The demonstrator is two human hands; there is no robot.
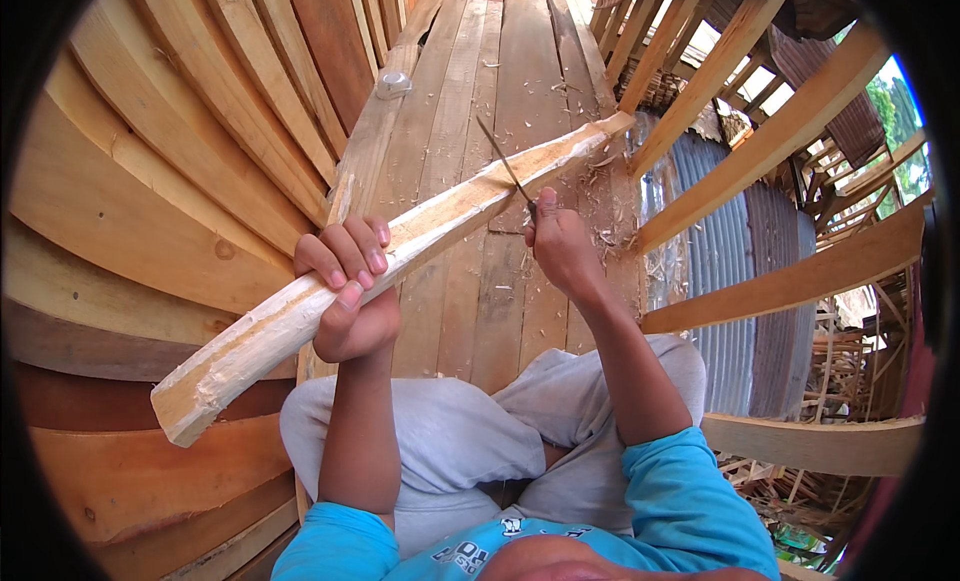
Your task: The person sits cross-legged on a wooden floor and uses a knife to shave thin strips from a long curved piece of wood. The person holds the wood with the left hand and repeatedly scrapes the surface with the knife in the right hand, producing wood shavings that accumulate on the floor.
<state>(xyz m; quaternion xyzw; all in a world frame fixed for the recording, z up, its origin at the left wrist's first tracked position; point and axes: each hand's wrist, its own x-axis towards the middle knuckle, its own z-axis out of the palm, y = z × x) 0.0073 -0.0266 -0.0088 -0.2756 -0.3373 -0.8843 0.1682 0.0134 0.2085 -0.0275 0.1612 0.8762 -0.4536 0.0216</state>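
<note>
- Pole (440,217), pale peeled wood, squared along one face: set slantwise across the plank floor (430,326), near end past the floor's left edge, far end at its right edge; whether the far end touches the railing there cannot be told.
- Left hand (345,286): fingers curled together over the pole, thumb opposing on the near side; grip below mid-length.
- Right hand (562,246): fingers folded tightly around the handle, thumb laid forward toward the blade.
- Knife (510,168), thin, dark-bladed: lying across the pole's squared face; depth of any bite not discernible.
- Handling, by judgement: pole stiff, fairly heavy, long enough to swing or roll; fresh surface perhaps slick, edges splintery. Best held around the lower half, well clear of the blade; knife by its handle only.
- Shavings (525,264), pale: scattered on the floor, thickest toward its right edge.
- Clear container (393,85), small: at the floor's left edge.
- Wooden slats (150,191): ranged along the left edge.
- Railing (780,139), spaced timber: along the right edge, corrugated metal sheet (710,226) beyond.
</note>
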